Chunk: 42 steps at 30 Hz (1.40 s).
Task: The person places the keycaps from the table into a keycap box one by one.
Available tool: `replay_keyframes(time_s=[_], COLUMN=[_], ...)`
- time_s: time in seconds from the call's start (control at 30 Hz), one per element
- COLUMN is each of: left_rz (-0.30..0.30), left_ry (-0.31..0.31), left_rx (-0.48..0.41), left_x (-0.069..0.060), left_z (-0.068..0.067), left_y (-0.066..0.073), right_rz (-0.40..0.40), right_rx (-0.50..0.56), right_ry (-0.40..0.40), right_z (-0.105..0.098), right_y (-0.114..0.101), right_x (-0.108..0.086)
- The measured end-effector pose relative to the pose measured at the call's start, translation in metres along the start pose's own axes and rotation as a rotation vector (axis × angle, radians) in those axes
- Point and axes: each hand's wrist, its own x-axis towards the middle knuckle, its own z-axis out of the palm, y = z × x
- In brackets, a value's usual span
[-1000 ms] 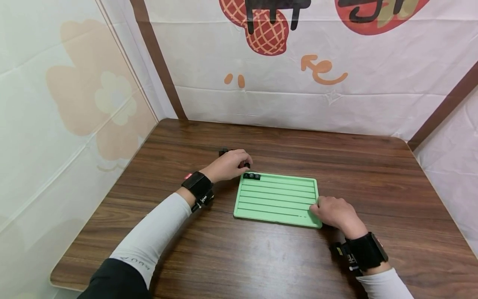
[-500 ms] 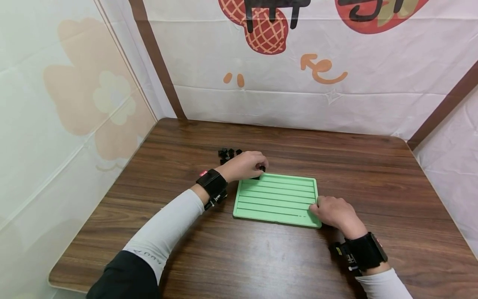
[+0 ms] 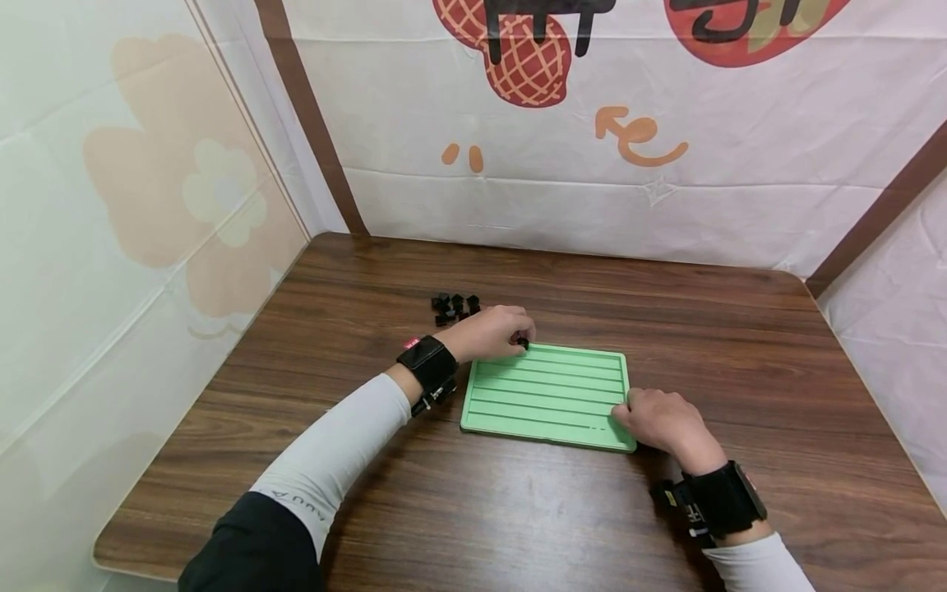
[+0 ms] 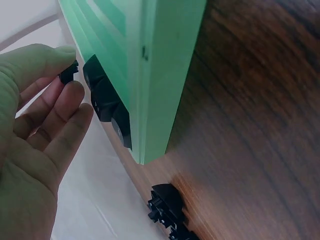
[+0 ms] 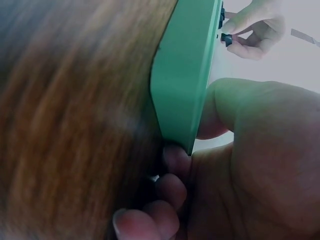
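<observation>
A black keycap [image 4: 68,75] is pinched between the thumb and fingers of my left hand [image 3: 490,332], just above the far left part of a green ridged tray [image 3: 549,404]. Several black keycaps [image 4: 103,97] sit in a row along the tray's far edge in the left wrist view; in the head view my left hand hides them. My right hand [image 3: 663,421] grips the tray's right edge near its front corner. Its thumb lies over the rim, and the other fingers curl at the side and below in the right wrist view.
Behind my left wrist, several loose black keycaps [image 3: 453,308] lie clustered on the brown wooden table [image 3: 710,329]. A printed white sheet [image 3: 414,99] hangs behind the table, and another stands along its left side.
My left hand has moved right along the tray's far edge with the keycap, covering the keycaps seen there earlier and uncovering the loose cluster. My right hand and the tray have stayed almost still.
</observation>
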Motion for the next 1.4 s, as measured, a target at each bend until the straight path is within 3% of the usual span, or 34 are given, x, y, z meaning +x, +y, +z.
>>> replay_keyframes(time_s=[0.37, 0.93, 1.4], left_rz=[0.0, 0.009, -0.026], left_ry=[-0.025, -0.034, -0.069], left_rx=[0.006, 0.014, 0.044], left_x=[-0.0007, -0.003, -0.0044], left_z=[0.0065, 0.0061, 0.0066], left_y=[-0.0034, -0.0037, -0.0015], right_rz=[0.007, 0.011, 0.02], right_rx=[0.0, -0.004, 0.001], right_ry=[-0.006, -0.007, -0.006], right_z=[-0.0004, -0.0004, -0.0003], right_y=[0.0001, 0.0003, 0.0001], right_x=[0.0004, 0.0007, 0.0018])
